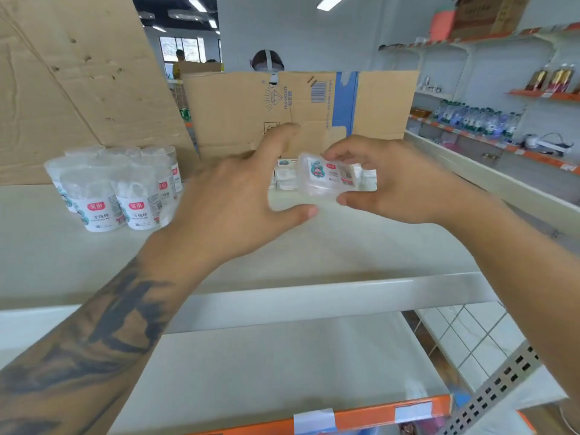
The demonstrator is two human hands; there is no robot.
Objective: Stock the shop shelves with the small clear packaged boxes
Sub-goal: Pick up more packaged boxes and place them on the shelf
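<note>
The right hand (405, 183) had the small clear box (328, 177) pinched, fingers curled over its top edge and thumb under its lower edge, label facing the camera! The box was held up in the air above the white shelf (314, 246), not touching it. The left hand (238, 205) hovered just left of the box, fingers spread and loosely bent, thumb reaching under the box's lower left corner; blur made it hard to tell whether that thumb touched it, and the hand gripped nothing.

Right behind the box, at the back of the shelf, sat a low stack of more clear boxes (285, 177), partly hidden by both hands. Well to the left of the box stood a cluster of round clear tubs (116, 186) with white and red labels, packed close together on the same shelf. Behind the box rose a large cardboard carton (301, 108) with a blue stripe and a barcode, and a bigger sheet of cardboard (78, 73) leaned behind the tubs.

Below the box ran the shelf's pale front rail, then a lower shelf (282, 365) with an orange edge strip (361, 416). Far right of the box, another shelving unit carried bottles (477, 119). Beyond the carton, a person's head (267, 61) showed.
</note>
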